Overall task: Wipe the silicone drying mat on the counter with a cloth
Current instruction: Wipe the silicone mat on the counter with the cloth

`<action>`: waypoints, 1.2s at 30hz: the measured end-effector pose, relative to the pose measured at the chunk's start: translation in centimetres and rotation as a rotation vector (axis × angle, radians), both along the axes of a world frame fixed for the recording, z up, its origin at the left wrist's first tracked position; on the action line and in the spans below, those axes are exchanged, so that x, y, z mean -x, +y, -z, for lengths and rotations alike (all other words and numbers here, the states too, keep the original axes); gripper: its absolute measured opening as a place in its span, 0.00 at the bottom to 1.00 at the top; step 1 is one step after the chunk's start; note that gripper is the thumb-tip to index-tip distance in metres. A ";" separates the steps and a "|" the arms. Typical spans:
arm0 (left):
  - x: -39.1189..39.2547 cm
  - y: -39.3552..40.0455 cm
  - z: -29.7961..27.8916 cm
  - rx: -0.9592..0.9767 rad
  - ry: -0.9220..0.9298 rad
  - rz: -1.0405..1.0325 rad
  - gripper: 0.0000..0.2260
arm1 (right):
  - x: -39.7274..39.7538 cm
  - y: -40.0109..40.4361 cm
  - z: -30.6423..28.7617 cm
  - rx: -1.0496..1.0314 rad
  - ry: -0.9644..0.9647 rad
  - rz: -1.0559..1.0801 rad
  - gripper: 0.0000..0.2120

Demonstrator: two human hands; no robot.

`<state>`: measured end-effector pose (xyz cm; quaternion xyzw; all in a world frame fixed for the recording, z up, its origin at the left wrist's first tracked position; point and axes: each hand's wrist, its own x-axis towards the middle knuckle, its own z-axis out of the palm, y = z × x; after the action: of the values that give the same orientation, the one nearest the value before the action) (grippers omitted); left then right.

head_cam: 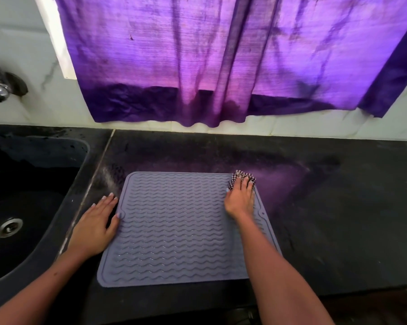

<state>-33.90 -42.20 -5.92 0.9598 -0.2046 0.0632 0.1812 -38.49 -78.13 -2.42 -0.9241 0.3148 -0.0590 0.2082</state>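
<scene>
Wavy-ribbed grey mat [174,231]: right hand [241,200] presses crumpled checked cloth [238,175], fingers seemingly flat; left hand [95,225] spread flat beside.

Right hand [240,201] on cloth [240,174], left hand [95,227] against mat [174,233]

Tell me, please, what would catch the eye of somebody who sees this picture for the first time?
The glowing purple curtain across the top draws the eye first. Below it, a grey wavy-ribbed mat lies on the black counter, right of the dark sink. The right hand presses a checked cloth on the mat's far right corner, while the left hand rests flat at its left edge.
</scene>
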 end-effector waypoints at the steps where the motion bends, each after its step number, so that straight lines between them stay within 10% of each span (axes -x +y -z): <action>1: 0.0 0.0 0.0 -0.003 0.002 -0.003 0.37 | -0.1 -0.1 0.6 0.033 0.041 -0.022 0.28; 10: 0.0 0.0 0.2 -0.017 0.009 -0.014 0.36 | -1.0 -1.7 0.0 -0.041 0.061 -0.063 0.27; 15: 0.1 0.0 0.2 0.002 0.014 -0.027 0.36 | -2.1 -1.0 -1.8 -0.392 -0.300 0.256 0.21; 25: 0.0 0.0 0.3 -0.002 0.022 -0.039 0.35 | -1.3 5.4 1.6 0.131 0.040 -0.133 0.28; 36: 0.0 -0.1 0.3 0.001 0.015 -0.044 0.34 | -2.7 4.7 0.4 -0.036 -0.021 -0.111 0.25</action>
<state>-33.92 -42.27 -6.22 0.9645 -0.1821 0.0601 0.1816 -35.78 -73.47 -2.85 -0.9356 0.2619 -0.0512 0.2312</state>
